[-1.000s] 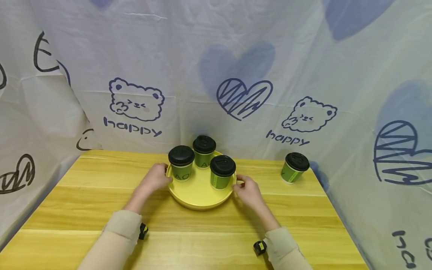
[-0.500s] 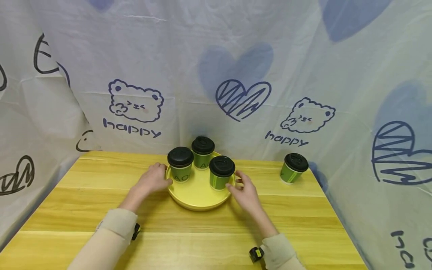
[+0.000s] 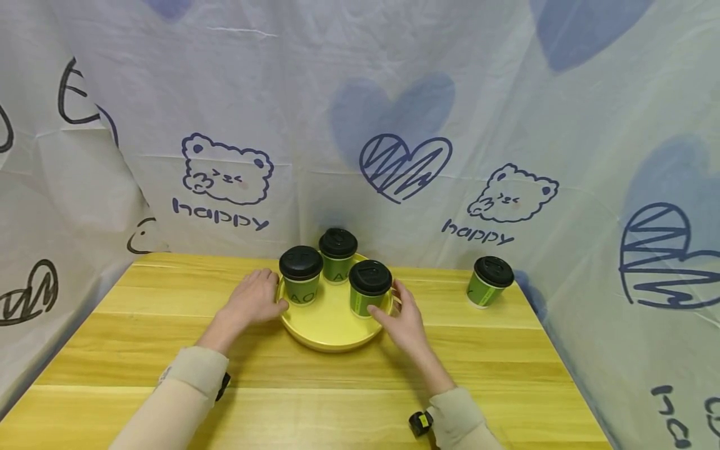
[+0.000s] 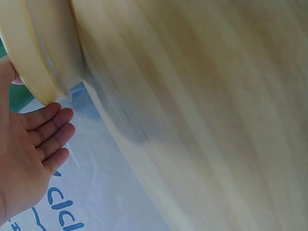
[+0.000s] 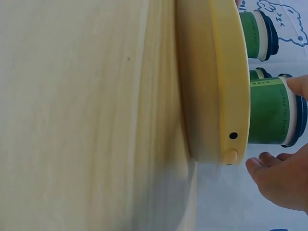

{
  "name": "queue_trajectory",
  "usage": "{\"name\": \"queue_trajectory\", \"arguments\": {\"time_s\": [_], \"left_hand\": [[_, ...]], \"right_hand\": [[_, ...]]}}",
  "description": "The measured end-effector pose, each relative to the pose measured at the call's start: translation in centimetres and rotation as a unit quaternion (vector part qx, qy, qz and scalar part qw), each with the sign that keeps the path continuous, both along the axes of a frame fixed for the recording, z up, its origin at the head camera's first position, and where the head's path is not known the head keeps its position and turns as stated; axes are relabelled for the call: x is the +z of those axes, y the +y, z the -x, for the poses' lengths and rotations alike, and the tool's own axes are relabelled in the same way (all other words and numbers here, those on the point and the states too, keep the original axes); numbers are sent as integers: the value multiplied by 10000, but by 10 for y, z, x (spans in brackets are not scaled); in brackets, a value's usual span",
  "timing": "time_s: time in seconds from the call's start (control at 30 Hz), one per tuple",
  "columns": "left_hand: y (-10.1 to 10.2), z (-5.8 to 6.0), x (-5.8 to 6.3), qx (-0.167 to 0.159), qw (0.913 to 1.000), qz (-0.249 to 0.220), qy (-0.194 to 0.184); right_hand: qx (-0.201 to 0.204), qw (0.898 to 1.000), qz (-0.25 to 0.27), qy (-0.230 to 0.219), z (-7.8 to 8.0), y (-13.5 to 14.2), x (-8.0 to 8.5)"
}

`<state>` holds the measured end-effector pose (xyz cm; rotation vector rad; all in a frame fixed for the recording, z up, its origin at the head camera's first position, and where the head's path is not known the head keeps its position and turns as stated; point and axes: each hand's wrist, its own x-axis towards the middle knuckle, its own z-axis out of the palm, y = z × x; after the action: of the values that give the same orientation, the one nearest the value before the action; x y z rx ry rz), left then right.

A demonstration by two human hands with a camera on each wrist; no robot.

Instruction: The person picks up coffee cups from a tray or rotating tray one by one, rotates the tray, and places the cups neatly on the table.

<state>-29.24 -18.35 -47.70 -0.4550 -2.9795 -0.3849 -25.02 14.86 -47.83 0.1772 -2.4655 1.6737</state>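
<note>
A round yellow tray (image 3: 332,340) with a raised rim stands on the table and bears three green paper cups with black lids: a left cup (image 3: 301,284), a back cup (image 3: 338,262) and a front-right cup (image 3: 368,294). My left hand (image 3: 253,300) is at the tray's left rim; in the left wrist view its fingers (image 4: 53,130) are nearly straight outside the rim, the thumb on the inner side. My right hand (image 3: 405,322) spreads around the front-right cup. Its thumb (image 5: 299,86) overlaps that cup, and contact is hard to tell; its other fingers stand apart from the cup.
Another green cup with a black lid (image 3: 490,281) stands alone at the table's back right. The wooden table (image 3: 315,406) ends at a white printed cloth (image 3: 315,125) hanging behind and along both sides.
My right hand has opened from the tray's right rim and shifted up and inward, its thumb now before the front-right cup. My left hand has eased slightly leftward. Tray and cups look unmoved.
</note>
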Motion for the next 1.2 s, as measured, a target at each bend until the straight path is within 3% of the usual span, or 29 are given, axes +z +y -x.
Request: {"name": "queue_trajectory", "arguments": {"time_s": [0.17, 0.47, 1.2], "left_hand": [[0, 0, -1, -22, 9998, 143, 162], [0, 1, -1, -82, 9997, 202, 131], [-1, 1, -6, -127, 9995, 243, 184]], "right_hand": [[39, 9996, 253, 90, 5, -5, -2], [40, 9982, 606, 8, 12, -10, -3], [-156, 9995, 267, -24, 27, -16, -10]]}}
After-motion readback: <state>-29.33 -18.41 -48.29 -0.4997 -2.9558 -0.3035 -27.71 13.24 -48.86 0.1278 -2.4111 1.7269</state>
